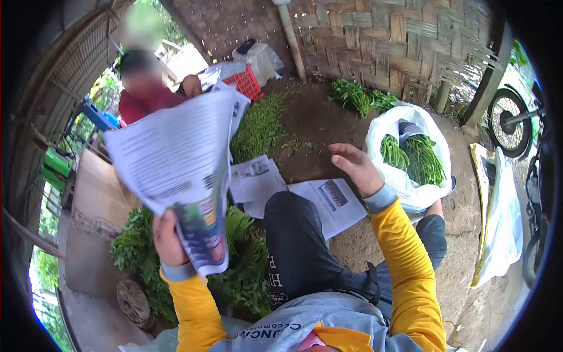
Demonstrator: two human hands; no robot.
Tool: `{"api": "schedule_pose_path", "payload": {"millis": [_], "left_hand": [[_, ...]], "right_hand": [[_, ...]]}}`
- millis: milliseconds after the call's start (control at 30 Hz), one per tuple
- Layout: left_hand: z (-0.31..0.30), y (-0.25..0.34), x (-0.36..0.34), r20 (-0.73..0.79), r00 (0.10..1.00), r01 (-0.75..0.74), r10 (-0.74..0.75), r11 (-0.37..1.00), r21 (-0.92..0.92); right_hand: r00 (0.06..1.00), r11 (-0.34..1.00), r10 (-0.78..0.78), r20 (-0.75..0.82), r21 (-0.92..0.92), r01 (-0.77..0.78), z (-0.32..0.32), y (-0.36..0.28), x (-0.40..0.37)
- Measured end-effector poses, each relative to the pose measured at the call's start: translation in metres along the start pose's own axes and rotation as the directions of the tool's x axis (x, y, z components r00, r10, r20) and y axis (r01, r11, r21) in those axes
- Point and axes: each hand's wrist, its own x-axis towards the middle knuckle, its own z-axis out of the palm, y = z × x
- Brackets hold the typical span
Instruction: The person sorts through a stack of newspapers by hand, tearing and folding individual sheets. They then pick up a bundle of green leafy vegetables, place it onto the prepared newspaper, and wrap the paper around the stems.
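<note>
My left hand [169, 239] grips a large newspaper sheet [170, 152], raised and spread out on the left side of the view. Held up in the air, my right hand [358, 170] has its fingers apart and nothing in it. Beside it stands an open white plastic bag [375, 138] containing bundles of long green stems [425, 161]; a paper wrap shows around part of them. More newspaper pages [331, 202] lie on the ground by my knee. Leafy green bunches [141, 240] are heaped below the raised sheet, which partly hides them.
Another person in a dark red top [132, 105] is at the upper left, partly behind the paper. Loose greens [258, 132] cover the ground near a red crate [243, 82]. More bunches [352, 97] lie by the woven wall [381, 41]. A motorcycle wheel [509, 123] and white sack [498, 217] are right.
</note>
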Motion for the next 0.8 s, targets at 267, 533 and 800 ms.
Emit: {"api": "schedule_pose_path", "payload": {"millis": [267, 533, 800], "left_hand": [[-0.025, 0.014, -0.036, -0.041, 0.996, 0.069, -0.085, 0.95, -0.304], [-0.139, -0.088, -0.072, -0.16, 0.888, 0.421, -0.431, 0.902, -0.096], [-0.102, -0.125, -0.07, -0.098, 0.981, 0.191, -0.165, 0.784, 0.59]], "right_hand": [[0.95, 0.923, 0.129, 0.285, 0.316, -0.221, 0.045, 0.032, 0.01], [0.936, 0.968, 0.202, 0.289, 0.088, -0.236, 0.068, 0.073, -0.017], [0.981, 0.988, 0.154, 0.119, 0.005, -0.156, 0.063, 0.061, -0.047]]}}
